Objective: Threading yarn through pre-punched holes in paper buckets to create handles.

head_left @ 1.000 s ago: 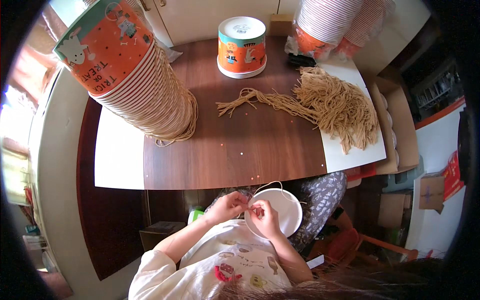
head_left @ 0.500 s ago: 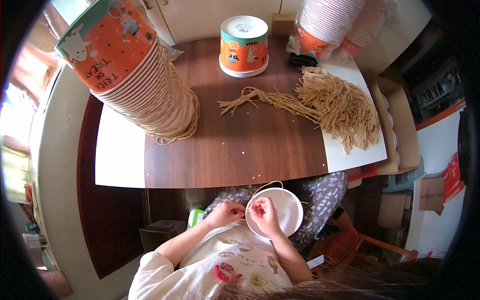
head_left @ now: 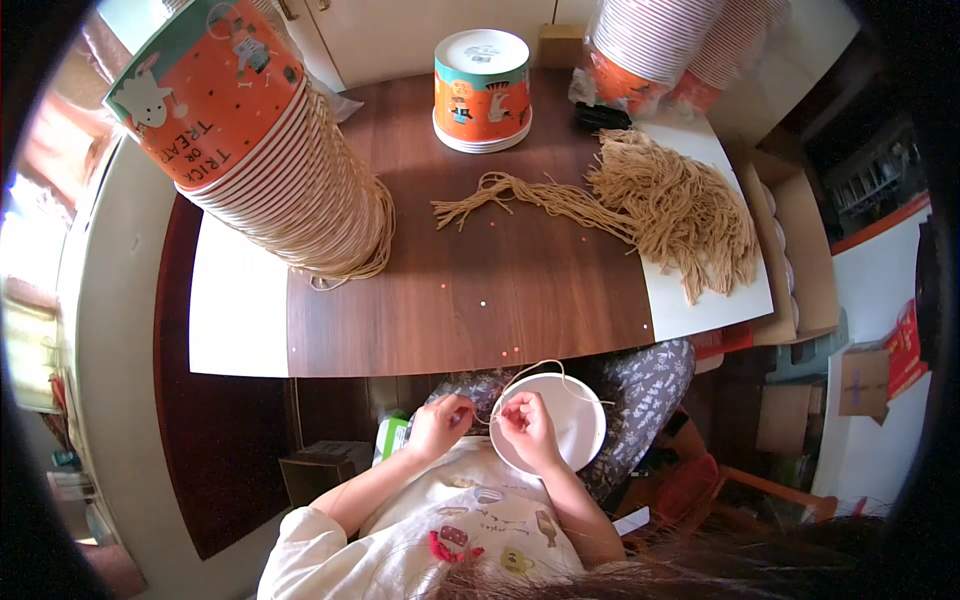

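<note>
A white-lined paper bucket (head_left: 582,425) rests in my lap, its open mouth facing up. A thin tan cord (head_left: 548,363) loops above its far rim, one end reaching past the right side. At the bucket's left edge, my right hand (head_left: 530,430) is closed, pinching the cord with thumb and fingers. Just left of the bucket, my left hand (head_left: 440,428) is closed too, fingertips pinched on a stretch of cord that runs across the small gap between the hands. The exact fingertip grip is partly hidden.
On the brown table (head_left: 400,320), a tall leaning stack of orange buckets with cords (head_left: 290,190) stands left. One short upside-down stack (head_left: 482,95) sits at the back. A tan cord bundle (head_left: 680,210) lies right, near bagged buckets (head_left: 650,45) and a cardboard box (head_left: 815,250).
My left hand has moved slightly left and up, away from the right hand, widening the gap between them. My right hand and the bucket stay nearly still.
</note>
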### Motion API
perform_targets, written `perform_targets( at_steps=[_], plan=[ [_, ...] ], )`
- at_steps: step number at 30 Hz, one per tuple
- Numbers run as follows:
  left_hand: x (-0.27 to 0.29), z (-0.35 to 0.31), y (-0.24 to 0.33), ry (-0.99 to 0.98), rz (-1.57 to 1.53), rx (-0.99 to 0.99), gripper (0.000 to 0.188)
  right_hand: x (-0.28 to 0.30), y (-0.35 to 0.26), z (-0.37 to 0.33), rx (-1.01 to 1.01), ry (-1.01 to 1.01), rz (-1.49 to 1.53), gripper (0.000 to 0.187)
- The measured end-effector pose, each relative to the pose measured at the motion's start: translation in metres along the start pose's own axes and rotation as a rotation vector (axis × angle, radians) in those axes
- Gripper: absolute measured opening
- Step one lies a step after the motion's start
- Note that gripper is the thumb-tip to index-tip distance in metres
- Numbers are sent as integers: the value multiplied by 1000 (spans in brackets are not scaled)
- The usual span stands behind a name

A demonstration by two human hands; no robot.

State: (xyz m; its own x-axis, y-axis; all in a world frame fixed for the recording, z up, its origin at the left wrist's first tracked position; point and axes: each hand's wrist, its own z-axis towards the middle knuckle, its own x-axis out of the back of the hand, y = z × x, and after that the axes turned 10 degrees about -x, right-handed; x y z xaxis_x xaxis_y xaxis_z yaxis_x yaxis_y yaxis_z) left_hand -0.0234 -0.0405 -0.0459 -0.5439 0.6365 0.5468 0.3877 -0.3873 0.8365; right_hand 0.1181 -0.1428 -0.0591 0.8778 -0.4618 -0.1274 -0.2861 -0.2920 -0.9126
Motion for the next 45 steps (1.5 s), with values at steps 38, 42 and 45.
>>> perform_targets(
  at_steps=[38, 42, 45],
  plan=[
    [-15, 5, 16, 160, -121, -366, 14, 1, 1, 0, 8, 38, -11, 23],
    [-17, 2, 6, 27, -210, -263, 14, 1, -5, -1, 104, 55, -162, 23],
    [-26, -2, -5, 16, -995, 88, 13, -1, -16, -2, 175, 78, -289, 23]
  ],
)
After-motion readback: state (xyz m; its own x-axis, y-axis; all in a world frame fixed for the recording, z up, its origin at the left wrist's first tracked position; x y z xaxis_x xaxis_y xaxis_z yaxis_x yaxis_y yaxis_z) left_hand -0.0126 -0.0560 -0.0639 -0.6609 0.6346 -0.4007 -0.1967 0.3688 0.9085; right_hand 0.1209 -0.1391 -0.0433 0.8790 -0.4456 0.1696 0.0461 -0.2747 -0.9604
